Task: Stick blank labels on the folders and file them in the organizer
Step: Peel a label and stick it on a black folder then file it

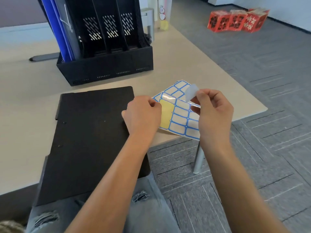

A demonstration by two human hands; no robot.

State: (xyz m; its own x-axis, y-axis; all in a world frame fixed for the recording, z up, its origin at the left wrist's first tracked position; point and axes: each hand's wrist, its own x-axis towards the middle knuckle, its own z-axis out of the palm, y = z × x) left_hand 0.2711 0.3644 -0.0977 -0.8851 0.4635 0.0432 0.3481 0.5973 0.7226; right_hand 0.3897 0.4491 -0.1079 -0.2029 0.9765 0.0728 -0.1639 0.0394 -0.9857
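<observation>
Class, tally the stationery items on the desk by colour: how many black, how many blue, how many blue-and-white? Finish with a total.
Black: 2, the file organizer and the folder lying flat.
Blue: 1, the batch of folders standing in the organizer's leftmost slot; single folders cannot be told apart.
Blue-and-white: 1, the label sheet, gripped by the left hand while the right hand peels a label.
Total: 4

Both forearms bare to the frame edge, no sleeves in view. Left hand (143,113) and right hand (213,111): no rings, no watch, no bands at either wrist; nails short as far as can be told. Legs in grey-blue denim jeans (148,214), faded wash. Frayed rips on the jeans, loose pale threads across each opening: one by the left thigh, one nearer the middle
</observation>
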